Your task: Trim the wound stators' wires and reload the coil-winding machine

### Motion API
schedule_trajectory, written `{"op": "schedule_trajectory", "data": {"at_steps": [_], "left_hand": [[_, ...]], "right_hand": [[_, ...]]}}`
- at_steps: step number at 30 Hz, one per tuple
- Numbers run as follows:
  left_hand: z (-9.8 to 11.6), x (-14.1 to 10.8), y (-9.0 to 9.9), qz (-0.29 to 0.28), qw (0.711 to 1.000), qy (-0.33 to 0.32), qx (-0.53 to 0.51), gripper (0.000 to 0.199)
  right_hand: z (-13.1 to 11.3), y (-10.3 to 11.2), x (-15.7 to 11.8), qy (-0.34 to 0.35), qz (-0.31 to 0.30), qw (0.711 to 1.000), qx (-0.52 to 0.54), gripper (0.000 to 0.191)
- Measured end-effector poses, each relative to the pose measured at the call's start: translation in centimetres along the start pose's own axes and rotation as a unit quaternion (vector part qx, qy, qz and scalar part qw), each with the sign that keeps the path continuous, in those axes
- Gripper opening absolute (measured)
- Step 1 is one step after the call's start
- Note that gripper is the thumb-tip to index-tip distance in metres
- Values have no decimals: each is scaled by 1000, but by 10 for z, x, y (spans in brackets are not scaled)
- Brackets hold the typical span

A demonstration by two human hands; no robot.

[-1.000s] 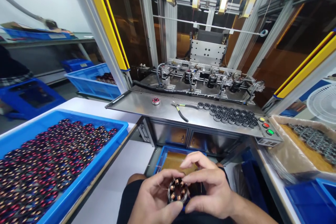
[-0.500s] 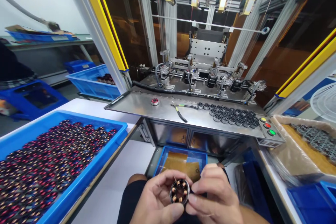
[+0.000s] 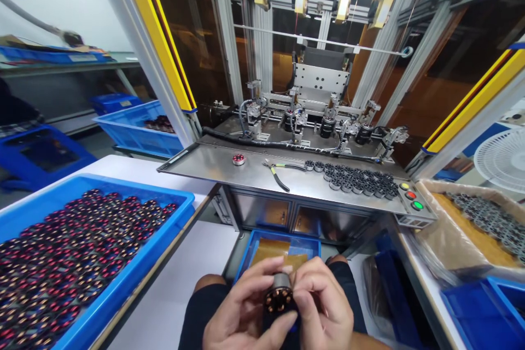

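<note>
Low in the middle, over the lap, a motor stator (image 3: 279, 298) with a grey metal ring and copper windings inside is tilted so that its open face points toward me. My left hand (image 3: 246, 306) holds it from the left, thumb below and fingers around the ring. At its right edge my right hand (image 3: 322, 301) is closed, thumb and index fingertips pinched against the rim. Whether a fine wire lies between those fingertips cannot be made out. Another stator, with red windings (image 3: 238, 159), stands on the metal shelf (image 3: 213, 167) ahead.
Green-and-black cutting pliers (image 3: 281, 175) lie beside several bare stator cores (image 3: 361, 179) on the shelf. A winding machine (image 3: 324, 115) rises behind. To the left is a blue tray (image 3: 186, 205) of wound stators; rightward, push buttons (image 3: 410, 195) and a lined box (image 3: 438, 224) of cores.
The stator has tipped, so its outer metal wall now shows on top. My right hand has drawn in closer to it, and the view has shifted slightly.
</note>
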State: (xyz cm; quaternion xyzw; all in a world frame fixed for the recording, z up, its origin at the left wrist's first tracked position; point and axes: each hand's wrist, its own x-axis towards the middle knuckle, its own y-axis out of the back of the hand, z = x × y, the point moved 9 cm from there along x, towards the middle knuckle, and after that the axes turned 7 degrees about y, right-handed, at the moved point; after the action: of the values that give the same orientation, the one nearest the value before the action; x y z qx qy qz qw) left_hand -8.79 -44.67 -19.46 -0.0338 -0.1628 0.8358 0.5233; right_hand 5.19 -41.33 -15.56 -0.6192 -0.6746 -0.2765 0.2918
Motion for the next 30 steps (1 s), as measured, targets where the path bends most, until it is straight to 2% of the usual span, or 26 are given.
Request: {"op": "schedule_trajectory", "data": {"at_steps": [3, 4, 7, 9, 11, 14, 19, 22, 24, 26, 28, 30], "left_hand": [[-11, 9, -2, -73, 993, 93, -18, 68], [-15, 11, -4, -108, 986, 126, -26, 72], [-25, 10, -15, -216, 950, 212, -69, 64], [-30, 7, -21, -257, 927, 251, -108, 61], [-32, 6, -23, -263, 917, 265, -137, 59], [-29, 7, -24, -250, 919, 255, -166, 55], [-20, 13, -10, -182, 944, 207, -180, 29], [-16, 15, -4, -150, 948, 184, -210, 29], [-15, 15, -5, -149, 942, 186, -235, 33], [-15, 13, -12, -183, 935, 205, -226, 46], [-20, 6, -26, -257, 913, 248, -196, 55], [-26, -4, -35, -321, 882, 298, -173, 49]], "right_hand": [[-5, -1, 10, 26, -16, 999, -17, 23], [-5, -1, 12, 31, -25, 999, -23, 22], [-5, 2, 15, 36, -44, 998, -41, 21], [-6, 3, 15, 41, -57, 996, -52, 20], [-10, 4, 17, 56, -72, 994, -67, 19], [-17, 4, 21, 75, -83, 989, -93, 18], [-15, 4, 24, 45, -76, 992, -89, 17], [-12, 4, 25, 24, -72, 995, -62, 17], [-15, 3, 25, 38, -86, 995, -41, 18], [-22, 1, 26, 71, -112, 991, -34, 18], [-29, 0, 26, 106, -138, 984, -48, 18], [-34, 1, 27, 131, -153, 976, -77, 19]]}}
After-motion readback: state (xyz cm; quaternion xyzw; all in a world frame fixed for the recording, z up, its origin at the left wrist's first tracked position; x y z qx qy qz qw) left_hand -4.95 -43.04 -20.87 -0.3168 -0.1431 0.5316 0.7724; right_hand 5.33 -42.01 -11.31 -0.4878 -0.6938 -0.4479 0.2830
